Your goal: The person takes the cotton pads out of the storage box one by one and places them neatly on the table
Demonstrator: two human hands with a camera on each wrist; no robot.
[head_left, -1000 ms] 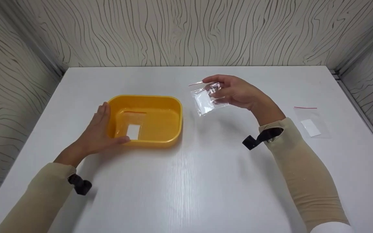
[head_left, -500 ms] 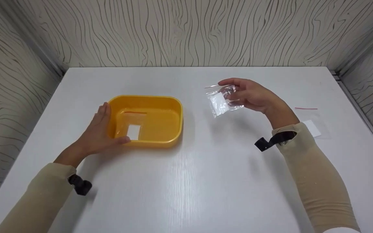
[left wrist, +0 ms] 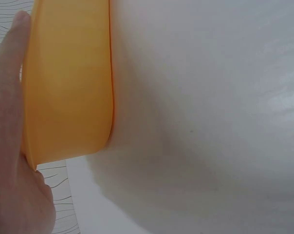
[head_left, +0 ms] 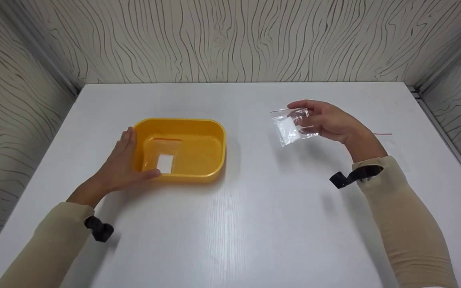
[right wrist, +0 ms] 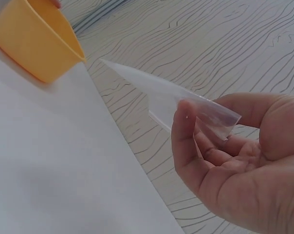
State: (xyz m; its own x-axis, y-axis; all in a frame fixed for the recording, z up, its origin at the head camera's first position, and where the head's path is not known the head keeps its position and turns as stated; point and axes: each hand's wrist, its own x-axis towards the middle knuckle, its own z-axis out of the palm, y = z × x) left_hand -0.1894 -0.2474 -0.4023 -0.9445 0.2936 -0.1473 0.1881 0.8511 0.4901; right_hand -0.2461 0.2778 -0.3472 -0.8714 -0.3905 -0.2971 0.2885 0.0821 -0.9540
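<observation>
A yellow plastic tub [head_left: 200, 176] stands left of the middle of the table. My left hand [head_left: 120, 164] holds its left end, thumb along the near rim and fingers against the left wall. Flat on the tub's floor lies a clear zip bag [head_left: 165, 163] with a white label and a red strip. To the right, above the table, my right hand [head_left: 330, 122] pinches another clear zip bag [head_left: 287, 129] with a white patch. Thumb and fingers grip one side edge of it in the right wrist view, and the rest sticks out towards the tub [right wrist: 35, 44].
Beyond my right wrist lies one more zip bag, mostly hidden by the arm; its red strip [head_left: 383, 134] shows. The white table [head_left: 230, 224] is walled by wood-patterned panels [head_left: 230, 40] at the back and sides. Each wrist carries a black camera mount [head_left: 99, 229].
My right hand has moved right, away from the tub, carrying the zip bag. Its forearm now covers most of the bag lying at the right. The left hand and tub have stayed put.
</observation>
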